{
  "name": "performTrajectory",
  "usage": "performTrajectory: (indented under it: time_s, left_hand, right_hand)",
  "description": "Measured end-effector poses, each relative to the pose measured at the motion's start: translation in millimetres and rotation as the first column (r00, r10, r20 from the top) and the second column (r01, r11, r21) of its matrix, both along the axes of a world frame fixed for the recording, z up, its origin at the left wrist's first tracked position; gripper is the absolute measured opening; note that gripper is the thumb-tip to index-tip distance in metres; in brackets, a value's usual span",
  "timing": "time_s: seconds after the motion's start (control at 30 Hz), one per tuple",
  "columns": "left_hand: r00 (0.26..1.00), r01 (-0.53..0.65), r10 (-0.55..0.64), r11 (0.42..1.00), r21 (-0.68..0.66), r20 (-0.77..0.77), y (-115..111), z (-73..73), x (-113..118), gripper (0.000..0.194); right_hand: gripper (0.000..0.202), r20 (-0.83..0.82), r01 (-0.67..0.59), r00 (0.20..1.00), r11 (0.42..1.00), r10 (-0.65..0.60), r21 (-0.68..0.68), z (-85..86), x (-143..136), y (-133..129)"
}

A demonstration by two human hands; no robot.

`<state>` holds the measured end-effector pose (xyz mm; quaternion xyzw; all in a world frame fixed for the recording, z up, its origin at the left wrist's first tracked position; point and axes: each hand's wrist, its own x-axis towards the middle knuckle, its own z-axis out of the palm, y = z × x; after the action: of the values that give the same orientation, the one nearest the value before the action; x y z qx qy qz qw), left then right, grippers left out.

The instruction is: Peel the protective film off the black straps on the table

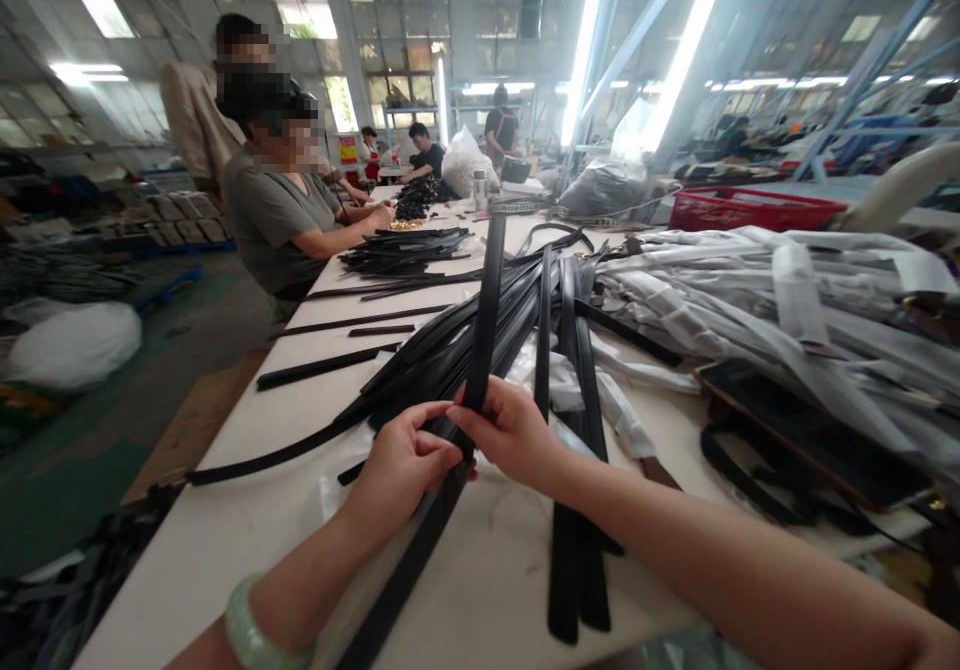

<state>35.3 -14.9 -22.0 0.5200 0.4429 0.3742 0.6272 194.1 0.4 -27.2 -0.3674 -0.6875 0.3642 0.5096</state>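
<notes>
A long black strap [486, 320] runs up and away from me, its lower end passing toward the near table edge. My left hand [409, 460] pinches it from the left, thumb and fingers closed. Just above, my right hand [514, 430] grips the same strap from the right; the two hands almost touch. Beneath them lies a fanned pile of black straps [442, 340] on the pale table [480, 550]. Several strap ends [577, 570] point toward me, right of my hands. The fingertips behind the strap are mostly hidden.
White-wrapped straps [720, 280] are heaped on the right, beside a dark flat tray-like object [814, 435]. A red basket [750, 210] stands behind them. At the table's left side a co-worker in a grey shirt [274, 220] handles small parts. More black strips [405, 250] lie farther back.
</notes>
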Motion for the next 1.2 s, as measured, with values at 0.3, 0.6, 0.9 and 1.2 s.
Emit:
performTrajectory:
  time_s: [0.3, 0.6, 0.9, 1.2]
  left_hand:
    - [0.961, 0.27, -0.276, 0.952, 0.147, 0.02, -11.7, 25.1, -13.2, 0.073]
    - [0.944, 0.328, -0.329, 0.944, 0.021, 0.02, -2.2, 9.2, -15.2, 0.093]
    - [0.989, 0.137, -0.144, 0.971, 0.193, 0.022, -13.6, 13.6, -4.4, 0.085]
    - [0.997, 0.059, -0.045, 0.974, 0.219, -0.069, -9.6, 23.5, -8.3, 0.085]
  right_hand:
    - [0.027, -0.202, -0.282, 0.947, 0.949, 0.251, -0.142, 24.6, 9.0, -12.1]
    - [0.033, -0.116, -0.243, 0.968, 0.95, 0.223, -0.197, 11.5, 9.7, -3.4]
    - [0.03, -0.079, -0.266, 0.963, 0.951, 0.256, -0.156, 19.0, 14.1, -9.2]
    - [0.034, -0.23, -0.336, 0.933, 0.9, 0.277, -0.279, 17.2, 5.0, -10.8]
